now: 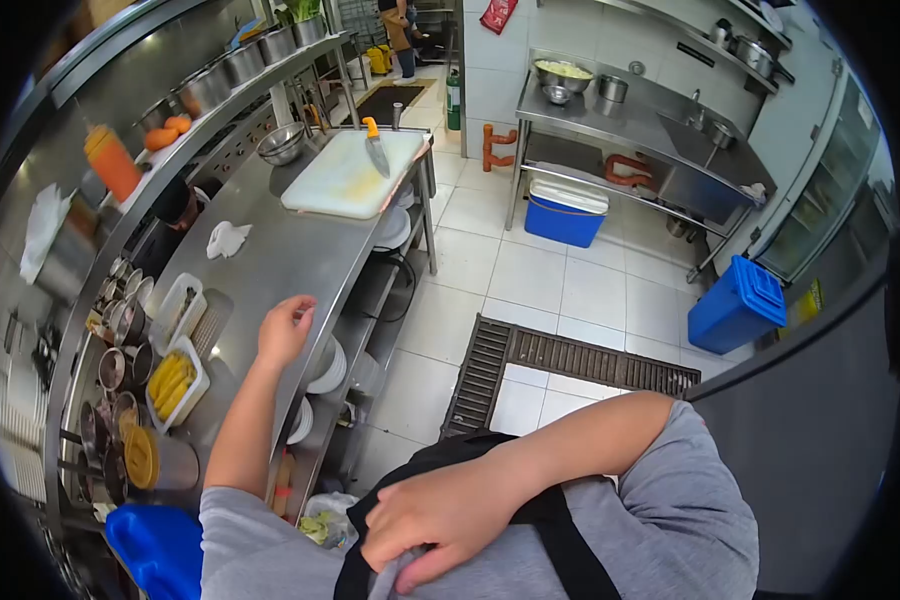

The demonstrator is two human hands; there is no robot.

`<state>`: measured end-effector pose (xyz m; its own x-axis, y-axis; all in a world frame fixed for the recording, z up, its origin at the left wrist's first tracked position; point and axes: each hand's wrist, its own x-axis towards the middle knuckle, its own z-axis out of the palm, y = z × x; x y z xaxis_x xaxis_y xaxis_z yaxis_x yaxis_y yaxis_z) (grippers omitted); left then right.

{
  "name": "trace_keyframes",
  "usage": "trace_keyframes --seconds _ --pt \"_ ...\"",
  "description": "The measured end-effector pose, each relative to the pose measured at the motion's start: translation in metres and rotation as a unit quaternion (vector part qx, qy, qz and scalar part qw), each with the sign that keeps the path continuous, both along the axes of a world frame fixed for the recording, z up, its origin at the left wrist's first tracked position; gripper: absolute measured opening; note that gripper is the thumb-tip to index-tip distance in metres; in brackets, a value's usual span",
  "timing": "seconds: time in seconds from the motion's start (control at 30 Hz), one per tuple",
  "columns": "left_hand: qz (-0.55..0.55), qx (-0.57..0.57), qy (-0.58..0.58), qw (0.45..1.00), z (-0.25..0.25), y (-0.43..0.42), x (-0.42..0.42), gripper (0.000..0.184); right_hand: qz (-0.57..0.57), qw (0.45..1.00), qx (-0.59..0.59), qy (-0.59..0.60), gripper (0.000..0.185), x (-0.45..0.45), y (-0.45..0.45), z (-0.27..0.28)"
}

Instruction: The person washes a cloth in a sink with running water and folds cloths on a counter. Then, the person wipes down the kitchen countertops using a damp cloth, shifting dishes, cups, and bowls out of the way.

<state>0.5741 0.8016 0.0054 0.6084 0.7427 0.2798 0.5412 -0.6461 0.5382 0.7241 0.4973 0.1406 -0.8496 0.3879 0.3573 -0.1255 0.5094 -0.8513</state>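
Observation:
My left hand (286, 331) hovers over the near edge of the steel counter (260, 285), with its fingers curled in and nothing seen in them. Against my chest, my right hand (422, 513) is closed on a fold of my grey shirt (388, 577), beside the strap of the black apron (575, 550). A white cutting board (345, 180) lies at the counter's far end. On it rests a knife (375, 150) with an orange handle. Between the board and my left hand sits a crumpled white cloth (228, 239).
Containers of food, one with yellow peppers (173, 382), line the counter's left side. Plates (328, 365) are stacked below. Across the tiled floor are a sink table (620, 110), a blue cooler (565, 215), a blue bin (738, 305) and a drain grate (600, 358). Another person (398, 35) stands far back.

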Motion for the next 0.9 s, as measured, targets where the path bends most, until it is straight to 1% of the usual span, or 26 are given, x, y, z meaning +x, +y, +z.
trace_keyframes --seconds 0.03,0.07,0.1,0.13,0.17,0.23,0.27,0.3,0.33,0.37,0.4,0.43,0.47,0.5,0.53,0.57,0.6,0.63,0.67,0.7,0.73,0.8,0.83,0.9 --pt "0.028 -0.01 0.018 0.999 -0.012 0.027 0.008 0.018 0.004 1.0 -0.002 0.0 0.016 0.013 0.019 0.001" --pt "0.035 -0.016 0.019 0.999 -0.025 0.056 0.009 0.018 -0.058 0.997 0.034 0.027 0.016 0.018 0.039 0.001" --pt "0.077 -0.024 0.037 0.996 -0.039 0.091 0.007 0.019 -0.119 0.989 0.069 0.053 0.016 0.021 0.059 0.001" --pt "0.12 -0.033 0.054 0.991 -0.053 0.125 0.003 0.02 -0.154 0.979 0.09 0.093 0.019 0.021 0.077 0.002" --pt "0.135 -0.038 0.055 0.989 -0.069 0.159 -0.004 0.02 -0.14 0.982 0.084 0.095 0.019 0.029 0.093 0.005" --pt "0.215 0.045 0.093 0.971 -0.097 0.217 -0.024 0.025 -0.203 0.968 0.121 0.089 0.026 0.041 0.127 0.006" --pt "0.23 0.038 0.097 0.968 -0.099 0.241 -0.03 0.025 -0.198 0.964 0.113 0.137 0.031 0.047 0.142 -0.003" --pt "0.26 0.026 0.084 0.962 -0.101 0.267 -0.035 0.03 -0.164 0.973 0.112 0.117 0.032 0.057 0.158 -0.011" --pt "0.285 0.015 0.073 0.956 -0.107 0.295 -0.042 0.034 -0.133 0.985 0.08 0.081 0.03 0.071 0.174 -0.017" --pt "0.284 0.013 0.081 0.955 -0.118 0.315 -0.05 0.034 -0.106 0.992 0.047 0.046 0.029 0.085 0.19 -0.025" --pt "0.309 0.038 0.075 0.947 -0.133 0.347 -0.053 0.037 -0.113 0.991 0.049 0.048 0.029 0.103 0.212 -0.026" --pt "0.328 0.065 0.07 0.94 -0.142 0.381 -0.057 0.039 -0.106 0.993 0.007 0.053 0.022 0.12 0.235 -0.021" --pt "0.335 0.031 0.104 0.936 -0.153 0.408 -0.063 0.052 -0.101 0.993 -0.039 0.056 0.015 0.13 0.257 -0.018" --pt "0.34 0.026 0.102 0.934 -0.165 0.434 -0.068 0.06 -0.113 0.991 -0.037 0.055 0.015 0.138 0.281 -0.015" --pt "0.344 0.023 0.101 0.933 -0.173 0.455 -0.07 0.068 -0.1 0.994 -0.042 0.031 0.015 0.146 0.303 -0.01" --pt "0.345 0.039 0.171 0.922 -0.17 0.468 -0.066 0.08 -0.088 0.995 -0.045 0.006 0.015 0.155 0.324 -0.006" --pt "0.351 0.073 0.207 0.91 -0.171 0.481 -0.063 0.083 -0.16 0.986 -0.018 0.054 0.017 0.154 0.344 -0.014" --pt "0.347 -0.024 0.118 0.93 -0.161 0.487 -0.056 0.086 -0.173 0.983 -0.015 0.053 0.017 0.152 0.365 -0.018" --pt "0.376 0.001 0.18 0.909 -0.159 0.49 -0.045 0.084 -0.21 0.976 -0.014 0.056 0.02 0.149 0.385 -0.021" --pt "0.388 -0.013 0.189 0.902 -0.153 0.495 -0.039 0.079 -0.246 0.967 -0.012 0.061 0.024 0.148 0.4 -0.023" --pt "0.402 -0.027 0.199 0.893 -0.144 0.502 -0.033 0.075 -0.257 0.964 -0.01 0.063 0.024 0.146 0.408 -0.026" --pt "0.438 -0.113 0.237 0.86 -0.117 0.506 -0.007 0.057 -0.236 0.969 -0.015 0.07 0.014 0.145 0.419 -0.032" --pt "0.435 -0.108 0.239 0.861 -0.116 0.512 -0.007 0.057 -0.24 0.968 -0.013 0.074 0.014 0.159 0.426 -0.025" --pt "0.425 0.009 0.073 0.902 -0.108 0.522 -0.003 0.045 -0.179 0.981 -0.061 0.041 0.016 0.197 0.431 -0.012"
